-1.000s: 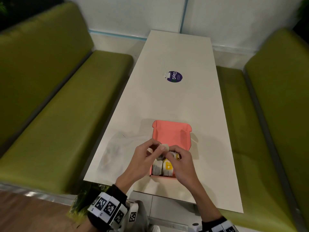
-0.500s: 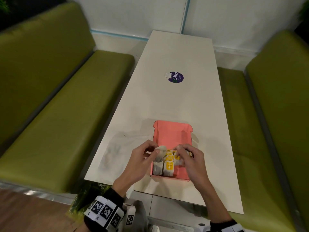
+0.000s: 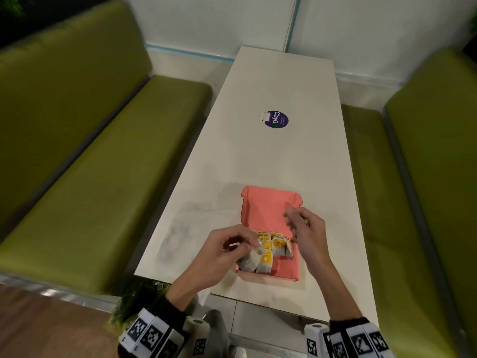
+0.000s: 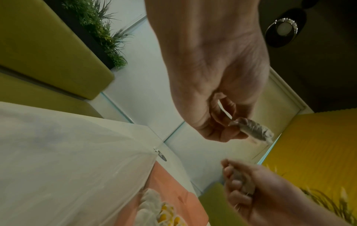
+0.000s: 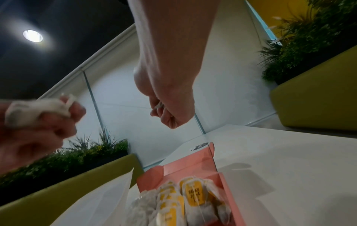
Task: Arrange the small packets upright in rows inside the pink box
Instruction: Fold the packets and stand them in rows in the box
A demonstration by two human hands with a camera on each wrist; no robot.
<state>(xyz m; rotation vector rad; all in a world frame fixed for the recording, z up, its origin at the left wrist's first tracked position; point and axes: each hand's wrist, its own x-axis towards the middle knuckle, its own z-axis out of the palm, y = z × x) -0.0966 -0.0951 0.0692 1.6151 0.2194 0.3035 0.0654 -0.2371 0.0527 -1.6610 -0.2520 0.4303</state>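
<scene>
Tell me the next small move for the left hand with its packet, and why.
Probably lower it upright into the pink box, in the shorter right-hand row. The left hand pinches a packet above the box's near left corner, and the packets already inside stand at the near end, leaving bare floor there.
</scene>
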